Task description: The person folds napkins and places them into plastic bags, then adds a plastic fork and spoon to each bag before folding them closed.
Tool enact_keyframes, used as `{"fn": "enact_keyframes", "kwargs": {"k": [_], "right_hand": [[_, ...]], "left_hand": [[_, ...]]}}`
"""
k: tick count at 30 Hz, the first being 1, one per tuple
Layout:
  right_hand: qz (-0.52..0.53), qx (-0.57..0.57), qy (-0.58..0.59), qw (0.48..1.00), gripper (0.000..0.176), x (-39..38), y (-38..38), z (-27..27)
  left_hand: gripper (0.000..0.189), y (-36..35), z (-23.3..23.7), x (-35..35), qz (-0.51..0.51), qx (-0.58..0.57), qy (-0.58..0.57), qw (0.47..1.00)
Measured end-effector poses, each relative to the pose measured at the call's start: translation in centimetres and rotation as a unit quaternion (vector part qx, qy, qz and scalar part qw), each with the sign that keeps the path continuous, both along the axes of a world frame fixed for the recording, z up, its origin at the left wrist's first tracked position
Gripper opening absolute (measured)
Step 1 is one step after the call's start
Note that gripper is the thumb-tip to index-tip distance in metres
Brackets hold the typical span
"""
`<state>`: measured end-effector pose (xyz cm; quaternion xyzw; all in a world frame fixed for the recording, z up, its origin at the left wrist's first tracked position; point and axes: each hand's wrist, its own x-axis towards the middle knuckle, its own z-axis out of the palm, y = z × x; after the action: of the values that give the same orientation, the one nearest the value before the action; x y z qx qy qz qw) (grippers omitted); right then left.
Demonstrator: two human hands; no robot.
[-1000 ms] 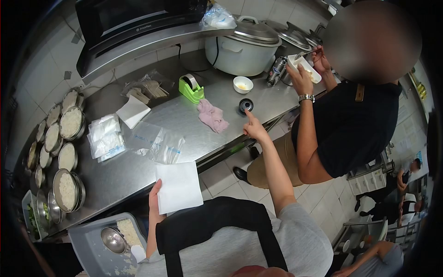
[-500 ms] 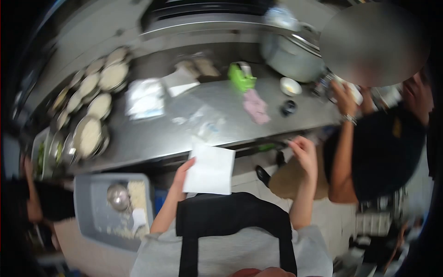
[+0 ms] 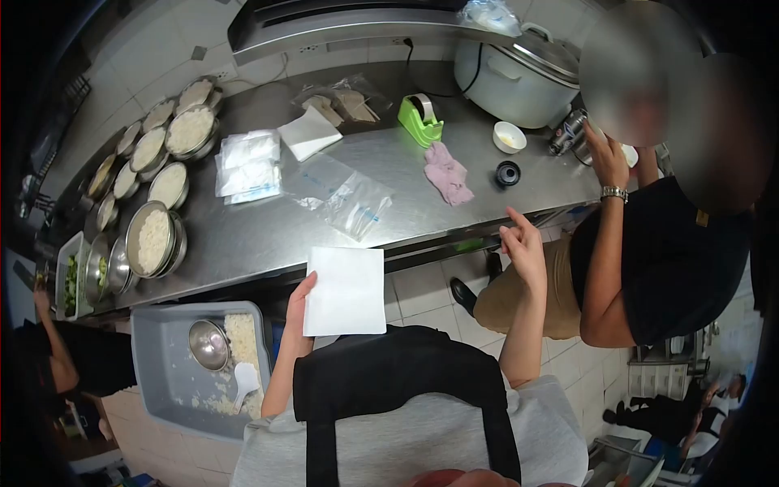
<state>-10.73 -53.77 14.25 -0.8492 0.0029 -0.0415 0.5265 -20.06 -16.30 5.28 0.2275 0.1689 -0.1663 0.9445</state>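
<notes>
My left hand [image 3: 300, 302] is closed on a square piece of white paper [image 3: 345, 290], thumb lying over its left edge, in front of the black apron. The other fingers are hidden behind the paper. To the right, my right hand [image 3: 524, 253] is raised by the counter's front edge, index finger stretched out and the others loosely bent, holding nothing visible. Clear plastic bags [image 3: 353, 207] lie flat on the steel counter [image 3: 268, 252] beyond the paper. More white paper [image 3: 310, 140] rests behind them, beside a stack of plastic-wrapped white packets [image 3: 248, 166].
Metal bowls of rice [image 3: 169, 185] crowd the counter's left. A green tape dispenser [image 3: 420, 126], pink cloth [image 3: 448, 174], black lid [image 3: 507, 173] and large cooker [image 3: 519, 85] stand rightward. A grey tub [image 3: 154, 357] is below left. A co-worker [image 3: 649, 260] works close at right.
My left hand and the paper have shifted slightly left and up in view. My right hand has gone from a pinch to an outstretched index finger.
</notes>
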Motion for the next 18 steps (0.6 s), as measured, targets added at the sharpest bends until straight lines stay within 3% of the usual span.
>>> {"fn": "enact_keyframes", "kwargs": {"k": [6, 11, 18], "right_hand": [[-0.009, 0.001, 0.004, 1.000, 0.044, 0.0, 1.5, 0.7], [0.076, -0.018, 0.013, 0.997, 0.043, 0.6, 3.5, -0.6], [0.064, -0.049, -0.028, 0.996, 0.042, 1.6, 4.0, 2.5]], "left_hand": [[0.046, -0.2, 0.6, 1.3, 0.005, -0.003, 0.008, 1.000], [0.047, 0.8, -2.0, 2.8, -0.018, -0.065, 0.016, 0.998], [0.047, -0.7, 0.6, 4.6, -0.023, -0.033, -0.029, 0.999]]}}
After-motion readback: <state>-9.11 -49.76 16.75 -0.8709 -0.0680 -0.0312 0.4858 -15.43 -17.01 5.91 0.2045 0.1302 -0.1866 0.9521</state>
